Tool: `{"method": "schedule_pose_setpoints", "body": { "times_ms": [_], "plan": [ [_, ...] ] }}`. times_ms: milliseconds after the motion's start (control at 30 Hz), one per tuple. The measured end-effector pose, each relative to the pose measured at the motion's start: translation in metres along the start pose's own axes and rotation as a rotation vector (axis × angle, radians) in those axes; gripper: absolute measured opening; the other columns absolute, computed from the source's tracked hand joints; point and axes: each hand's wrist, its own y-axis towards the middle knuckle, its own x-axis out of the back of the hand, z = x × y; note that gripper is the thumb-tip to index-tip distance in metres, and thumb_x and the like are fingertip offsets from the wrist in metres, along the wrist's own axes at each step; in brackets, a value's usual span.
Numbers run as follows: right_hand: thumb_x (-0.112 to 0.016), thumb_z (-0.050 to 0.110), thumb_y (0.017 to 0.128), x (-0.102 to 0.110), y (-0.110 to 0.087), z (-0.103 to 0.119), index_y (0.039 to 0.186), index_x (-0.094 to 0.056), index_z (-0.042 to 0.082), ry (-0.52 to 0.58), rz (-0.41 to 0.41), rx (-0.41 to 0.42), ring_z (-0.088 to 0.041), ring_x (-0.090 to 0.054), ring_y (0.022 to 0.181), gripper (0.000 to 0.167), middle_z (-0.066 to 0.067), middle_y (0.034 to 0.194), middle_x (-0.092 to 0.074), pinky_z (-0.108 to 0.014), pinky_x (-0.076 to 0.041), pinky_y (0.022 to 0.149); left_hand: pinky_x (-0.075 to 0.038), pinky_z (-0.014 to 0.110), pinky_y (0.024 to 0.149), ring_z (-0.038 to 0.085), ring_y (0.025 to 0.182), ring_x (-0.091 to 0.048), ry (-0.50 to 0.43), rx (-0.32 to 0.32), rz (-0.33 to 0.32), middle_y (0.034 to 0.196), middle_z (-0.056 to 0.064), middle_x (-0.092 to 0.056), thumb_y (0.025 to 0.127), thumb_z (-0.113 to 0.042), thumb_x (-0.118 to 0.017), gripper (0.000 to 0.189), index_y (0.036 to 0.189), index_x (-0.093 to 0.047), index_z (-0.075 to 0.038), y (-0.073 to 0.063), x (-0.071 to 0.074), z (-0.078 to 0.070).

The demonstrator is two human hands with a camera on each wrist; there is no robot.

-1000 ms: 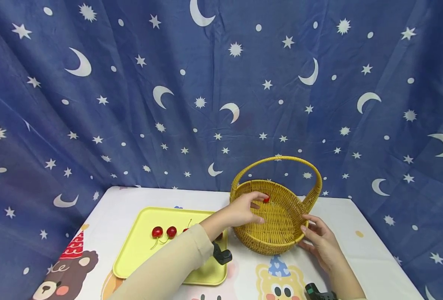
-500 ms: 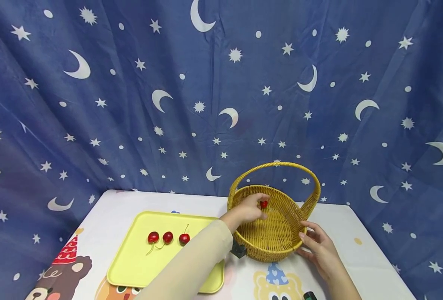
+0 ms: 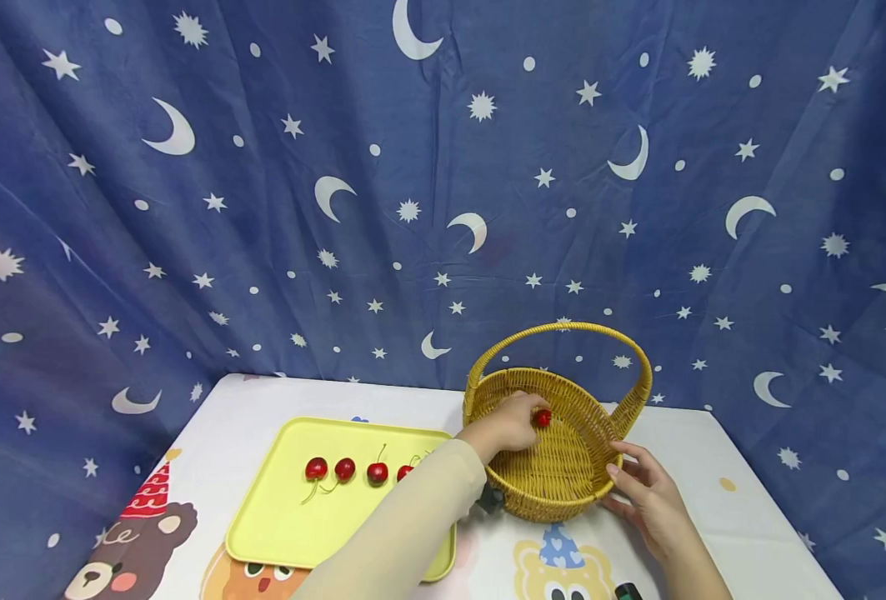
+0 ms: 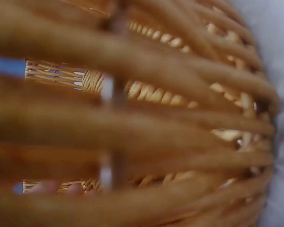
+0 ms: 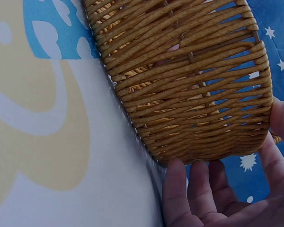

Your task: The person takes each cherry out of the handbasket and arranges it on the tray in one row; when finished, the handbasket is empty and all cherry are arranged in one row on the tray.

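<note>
My left hand (image 3: 513,422) reaches into a yellow-brown wicker basket (image 3: 548,502) with a tall handle. Its fingers curl over a red cherry (image 3: 543,418) and pinch it; the thumb is mostly hidden. The right hand (image 3: 648,500) grips the basket's right side, thumb near the rim. In the right wrist view, the fingers (image 5: 201,191) curl under the woven wall (image 5: 199,94). Close-up wicker strands (image 4: 132,118) fill the left wrist view, hiding most of the left hand.
Left of the basket lies a yellow tray (image 3: 277,533) holding several cherries (image 3: 377,473) with stems. The left sleeve (image 3: 405,521) crosses over its right part. A cartoon-print cloth (image 3: 743,533) covers the table, and a blue star-and-moon curtain (image 3: 382,250) hangs behind.
The left hand has moved deeper into the basket, and its spread fingers have closed on the cherry. The right hand keeps its hold on the basket. The head view has shifted slightly.
</note>
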Motion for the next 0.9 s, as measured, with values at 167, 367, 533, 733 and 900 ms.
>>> {"method": "schedule_pose_setpoints", "body": {
  "times_ms": [167, 367, 533, 733, 900],
  "plan": [
    [-0.066, 0.017, 0.108, 0.001, 0.000, 0.001, 0.144, -0.058, 0.027, -0.004, 0.003, 0.015, -0.015, -0.069, 0.108, 0.039, -0.008, 0.130, -0.052, -0.038, -0.065, 0.088, -0.049, 0.026, 0.098, 0.019, 0.137, -0.054, 0.004, -0.014, 0.021, 0.149, -0.001, -0.057, 0.086, 0.005, -0.076, 0.071, 0.147, -0.066, -0.030, -0.002, -0.002, -0.002],
    [-0.066, 0.019, 0.108, 0.001, 0.000, 0.001, 0.147, -0.056, 0.026, -0.005, 0.011, 0.018, -0.015, -0.070, 0.110, 0.041, -0.008, 0.132, -0.053, -0.038, -0.064, 0.089, -0.048, 0.025, 0.114, 0.007, 0.129, -0.062, 0.036, -0.148, 0.234, 0.141, -0.011, -0.071, 0.083, -0.010, -0.090, 0.058, 0.132, -0.077, -0.037, -0.004, -0.006, -0.004],
    [-0.066, 0.018, 0.108, 0.003, 0.000, 0.002, 0.147, -0.056, 0.026, 0.000, 0.016, 0.023, -0.016, -0.069, 0.110, 0.040, -0.010, 0.133, -0.052, -0.038, -0.065, 0.089, -0.049, 0.015, 0.099, -0.001, 0.106, -0.065, -0.014, -0.228, 0.373, 0.118, -0.011, -0.081, 0.083, -0.004, -0.090, 0.046, 0.123, -0.083, -0.025, -0.005, -0.012, -0.006],
    [-0.066, 0.019, 0.108, 0.003, 0.000, 0.002, 0.149, -0.056, 0.025, -0.003, 0.020, 0.032, -0.016, -0.068, 0.111, 0.042, -0.010, 0.134, -0.050, -0.038, -0.064, 0.089, -0.053, 0.014, 0.085, 0.000, 0.088, -0.064, -0.031, -0.251, 0.382, 0.099, -0.005, -0.081, 0.084, 0.003, -0.087, 0.030, 0.111, -0.085, -0.012, -0.007, -0.013, -0.007],
    [-0.066, 0.020, 0.108, 0.001, 0.000, 0.000, 0.150, -0.054, 0.025, -0.005, 0.020, 0.025, -0.015, -0.068, 0.111, 0.043, -0.010, 0.134, -0.049, -0.037, -0.064, 0.089, -0.051, 0.018, 0.096, 0.002, 0.102, -0.066, -0.006, -0.229, 0.259, 0.111, -0.007, -0.077, 0.089, -0.006, -0.085, 0.028, 0.113, -0.082, -0.018, -0.009, -0.007, -0.007]
  ]
}}
